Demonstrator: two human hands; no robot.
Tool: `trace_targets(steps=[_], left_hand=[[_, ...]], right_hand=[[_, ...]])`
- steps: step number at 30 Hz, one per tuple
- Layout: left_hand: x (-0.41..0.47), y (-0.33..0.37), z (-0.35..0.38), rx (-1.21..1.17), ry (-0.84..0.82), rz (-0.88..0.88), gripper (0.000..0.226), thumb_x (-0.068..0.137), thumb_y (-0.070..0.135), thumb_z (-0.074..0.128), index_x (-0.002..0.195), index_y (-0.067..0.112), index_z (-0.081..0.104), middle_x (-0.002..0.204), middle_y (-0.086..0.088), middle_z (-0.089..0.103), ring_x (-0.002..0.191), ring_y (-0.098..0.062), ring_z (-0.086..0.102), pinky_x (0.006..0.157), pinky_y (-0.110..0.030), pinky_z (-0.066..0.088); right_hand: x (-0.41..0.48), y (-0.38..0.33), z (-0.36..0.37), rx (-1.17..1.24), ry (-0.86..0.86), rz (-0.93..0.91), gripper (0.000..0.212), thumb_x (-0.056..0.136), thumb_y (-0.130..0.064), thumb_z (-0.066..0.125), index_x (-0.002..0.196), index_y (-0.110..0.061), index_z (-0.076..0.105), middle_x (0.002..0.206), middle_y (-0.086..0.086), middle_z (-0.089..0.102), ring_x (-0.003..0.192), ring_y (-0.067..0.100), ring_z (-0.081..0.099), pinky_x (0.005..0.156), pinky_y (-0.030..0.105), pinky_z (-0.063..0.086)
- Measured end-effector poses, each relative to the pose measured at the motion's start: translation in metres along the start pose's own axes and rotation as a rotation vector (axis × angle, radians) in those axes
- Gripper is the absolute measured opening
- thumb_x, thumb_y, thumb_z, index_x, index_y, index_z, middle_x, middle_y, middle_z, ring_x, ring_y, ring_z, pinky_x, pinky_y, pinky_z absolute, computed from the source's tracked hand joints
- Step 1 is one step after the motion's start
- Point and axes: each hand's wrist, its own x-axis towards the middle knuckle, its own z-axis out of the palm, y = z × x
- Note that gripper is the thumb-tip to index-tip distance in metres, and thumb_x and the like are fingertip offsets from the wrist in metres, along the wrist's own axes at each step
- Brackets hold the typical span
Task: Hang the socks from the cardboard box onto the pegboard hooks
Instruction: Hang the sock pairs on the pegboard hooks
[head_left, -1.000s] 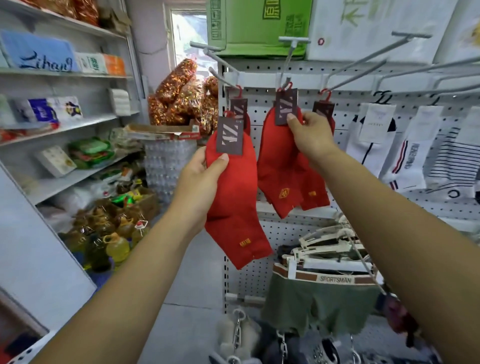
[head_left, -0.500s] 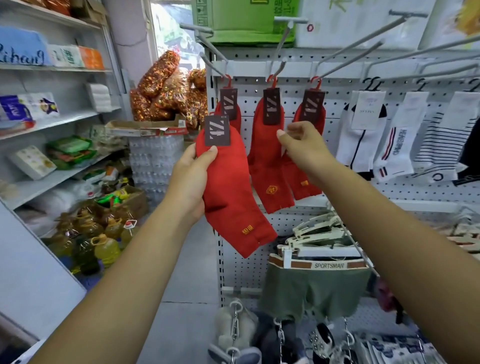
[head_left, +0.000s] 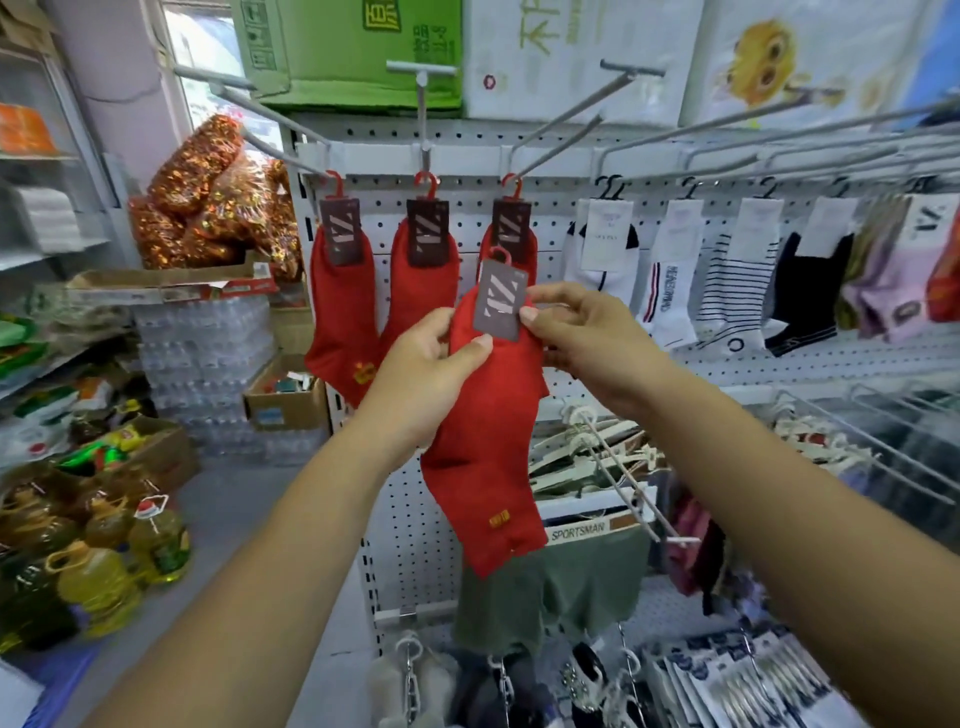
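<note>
A red sock (head_left: 488, 441) with a dark card label (head_left: 500, 301) and a small red hanger loop hangs between my hands in front of the white pegboard (head_left: 550, 156). My left hand (head_left: 426, 379) grips its upper part, thumb on the fabric just under the label. My right hand (head_left: 587, 338) pinches the label's right edge. Behind, three more red socks hang from long grey hooks: one at the left (head_left: 340, 306), one in the middle (head_left: 423, 280), and one at the right (head_left: 511, 223) partly hidden by the held sock. The cardboard box of socks is not identifiable.
White, striped, black and pastel socks (head_left: 737, 280) fill hooks to the right. Long bare hook arms (head_left: 561, 124) jut out toward me at head height. Green shorts (head_left: 566, 587) and hangers hang below. Oil bottles (head_left: 98, 571), boxes and bottled water crowd the floor left.
The held sock moved right, from in front of the left hook to in front of the right one. My right hand let go of the hanging sock and now pinches the held sock's label.
</note>
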Motion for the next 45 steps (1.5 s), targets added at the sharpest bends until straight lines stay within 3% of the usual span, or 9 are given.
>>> trace_targets(steps=[4, 8, 11, 16, 22, 24, 31, 37, 45], left_hand=[[0.02, 0.017, -0.002, 0.399, 0.105, 0.146, 0.013, 0.1, 0.027, 0.064, 0.112, 0.027, 0.059, 0.113, 0.008, 0.072, 0.09, -0.007, 0.068, 0.084, -0.034, 0.055], [0.045, 0.044, -0.018, 0.594, 0.296, 0.284, 0.047, 0.096, 0.034, 0.066, 0.138, 0.019, 0.05, 0.125, 0.013, 0.056, 0.111, -0.006, 0.057, 0.094, -0.022, 0.04], [0.062, 0.06, -0.022, 0.675, 0.328, 0.33, 0.053, 0.097, 0.033, 0.066, 0.143, 0.016, 0.045, 0.136, 0.004, 0.056, 0.126, -0.014, 0.053, 0.098, -0.022, 0.036], [0.074, 0.075, -0.021, 0.755, 0.274, 0.402, 0.052, 0.097, 0.031, 0.066, 0.144, 0.017, 0.047, 0.143, -0.003, 0.056, 0.133, -0.018, 0.052, 0.097, -0.017, 0.031], [0.075, 0.075, -0.026, 0.814, 0.257, 0.439, 0.04, 0.096, 0.028, 0.067, 0.133, 0.019, 0.055, 0.136, -0.001, 0.06, 0.128, -0.019, 0.054, 0.093, -0.018, 0.031], [0.075, 0.074, -0.028, 0.816, 0.249, 0.441, 0.039, 0.096, 0.027, 0.067, 0.133, 0.021, 0.055, 0.136, -0.001, 0.06, 0.127, -0.02, 0.054, 0.095, -0.021, 0.034], [0.073, 0.071, -0.031, 0.835, 0.217, 0.453, 0.043, 0.095, 0.024, 0.066, 0.135, 0.02, 0.051, 0.138, 0.0, 0.057, 0.132, -0.022, 0.051, 0.11, -0.043, 0.041], [0.063, 0.062, -0.033, 0.693, 0.176, 0.4, 0.062, 0.097, 0.034, 0.066, 0.151, 0.036, 0.036, 0.152, 0.009, 0.048, 0.137, -0.007, 0.047, 0.105, -0.027, 0.034], [0.002, 0.014, -0.023, 0.735, 0.213, 0.354, 0.059, 0.098, 0.04, 0.063, 0.152, 0.029, 0.04, 0.15, 0.004, 0.053, 0.135, -0.01, 0.05, 0.108, -0.034, 0.041]], right_hand=[[0.009, -0.004, -0.016, -0.03, 0.143, -0.056, 0.019, 0.099, -0.01, 0.063, 0.118, -0.01, 0.065, 0.086, 0.01, 0.07, 0.077, 0.015, 0.066, 0.074, 0.035, 0.058], [0.034, -0.011, -0.025, -0.17, 0.316, -0.171, 0.018, 0.099, -0.006, 0.061, 0.116, -0.008, 0.065, 0.081, 0.01, 0.059, 0.073, 0.018, 0.055, 0.065, 0.024, 0.047], [0.057, -0.021, -0.025, -0.243, 0.383, -0.229, 0.021, 0.098, -0.01, 0.063, 0.119, -0.009, 0.066, 0.086, 0.009, 0.058, 0.078, 0.019, 0.052, 0.069, 0.025, 0.045], [0.077, -0.029, -0.028, -0.287, 0.373, -0.271, 0.023, 0.098, -0.012, 0.064, 0.12, -0.013, 0.067, 0.091, 0.011, 0.064, 0.08, 0.017, 0.057, 0.075, 0.034, 0.052], [0.082, -0.029, -0.03, -0.37, 0.285, -0.302, 0.024, 0.097, -0.008, 0.063, 0.106, -0.03, 0.068, 0.083, 0.003, 0.064, 0.07, 0.007, 0.056, 0.064, 0.012, 0.048], [0.086, -0.028, -0.03, -0.409, 0.273, -0.285, 0.022, 0.097, -0.008, 0.064, 0.11, -0.025, 0.069, 0.079, -0.001, 0.062, 0.065, -0.001, 0.057, 0.06, 0.008, 0.047], [0.095, -0.027, -0.024, -0.498, 0.256, -0.196, 0.027, 0.096, -0.009, 0.065, 0.123, -0.011, 0.066, 0.092, 0.013, 0.065, 0.084, 0.019, 0.061, 0.084, 0.037, 0.054], [0.082, -0.023, -0.022, -0.525, 0.268, -0.148, 0.038, 0.098, -0.013, 0.065, 0.135, -0.009, 0.059, 0.124, 0.006, 0.067, 0.102, 0.023, 0.065, 0.093, 0.036, 0.055], [-0.016, 0.008, -0.012, -0.515, 0.176, -0.16, 0.032, 0.096, -0.042, 0.065, 0.126, -0.033, 0.065, 0.118, -0.014, 0.065, 0.102, 0.008, 0.065, 0.085, 0.028, 0.054]])
